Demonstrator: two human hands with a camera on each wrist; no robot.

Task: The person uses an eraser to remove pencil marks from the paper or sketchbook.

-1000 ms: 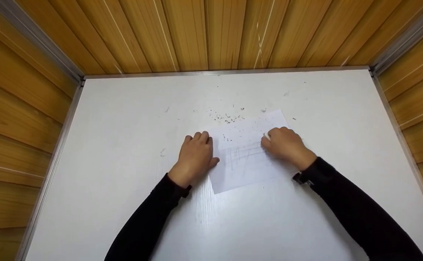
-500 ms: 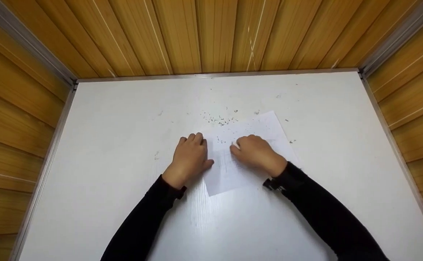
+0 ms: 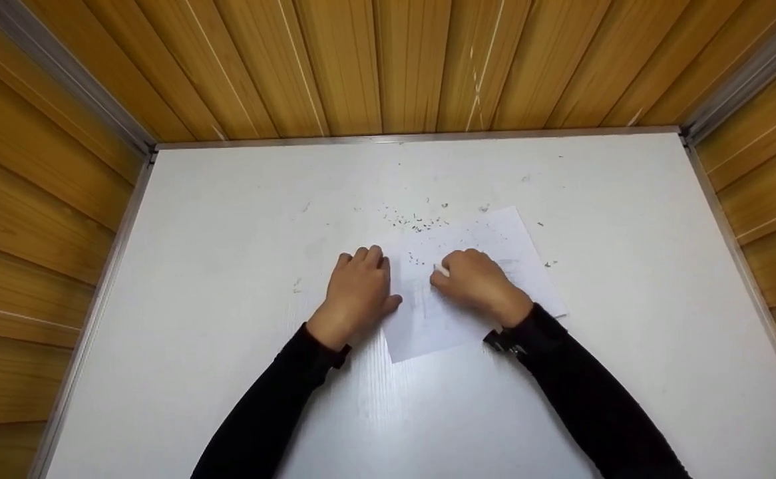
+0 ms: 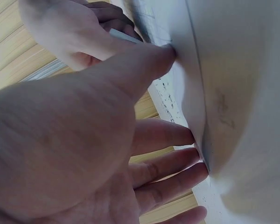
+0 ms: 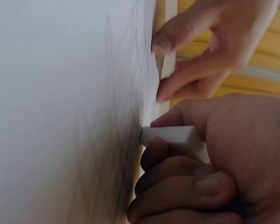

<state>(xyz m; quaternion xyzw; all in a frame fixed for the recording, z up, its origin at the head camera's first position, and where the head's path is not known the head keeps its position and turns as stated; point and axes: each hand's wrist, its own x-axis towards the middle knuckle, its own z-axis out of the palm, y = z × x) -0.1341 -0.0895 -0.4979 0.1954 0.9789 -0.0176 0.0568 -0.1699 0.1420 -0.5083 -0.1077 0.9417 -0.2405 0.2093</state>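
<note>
A white sheet of paper [image 3: 421, 339] with grey pencil scribbles [image 5: 109, 140] lies askew on the white table. My right hand [image 3: 478, 283] grips a white block eraser [image 5: 172, 136] between thumb and curled fingers. The eraser's darkened tip is down at the scribbled part of the sheet. At the sheet's left edge, my left hand [image 3: 360, 286] rests with its fingertips pressing down and its thumb [image 4: 161, 60] spread onto the paper. The left wrist view shows the paper bulging up slightly between thumb and fingers. The right palm hides part of the scribbles.
Dark eraser crumbs [image 3: 418, 223] are scattered beyond and over the paper's far edge, with a few more to its right. Yellow wooden slat walls [image 3: 408, 66] with metal edging enclose the table [image 3: 228, 219] at the back and both sides.
My right hand has moved left across the sheet with the eraser, mostly in the first half second. My left hand keeps its place on the paper. The head view has shifted slightly.
</note>
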